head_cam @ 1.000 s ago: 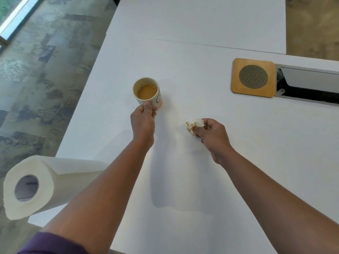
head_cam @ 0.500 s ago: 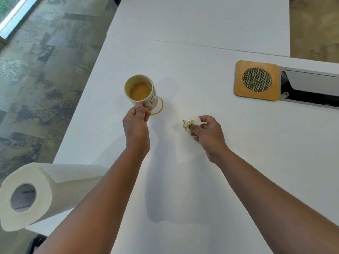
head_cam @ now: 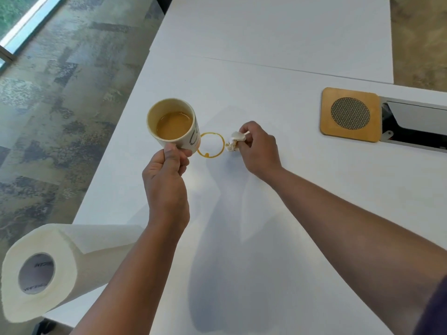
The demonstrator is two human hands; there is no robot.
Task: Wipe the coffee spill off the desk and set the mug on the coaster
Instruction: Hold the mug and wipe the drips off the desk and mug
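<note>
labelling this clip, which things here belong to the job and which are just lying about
In the job:
mug of coffee, held by left hand
coffee ring on desk
crumpled paper towel, pinched by right hand
wooden coaster

Lying about:
paper towel roll
cable hatch

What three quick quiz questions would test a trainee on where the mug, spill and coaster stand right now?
1. True or false: the mug stands on the coaster.
2. What does the right hand pinch?
3. The coffee ring lies: A) on the coaster, B) between the hands, C) beside the paper towel roll.

Key: 1. False; the left hand holds it lifted. 2. A crumpled, stained paper towel wad. 3. B.
</note>
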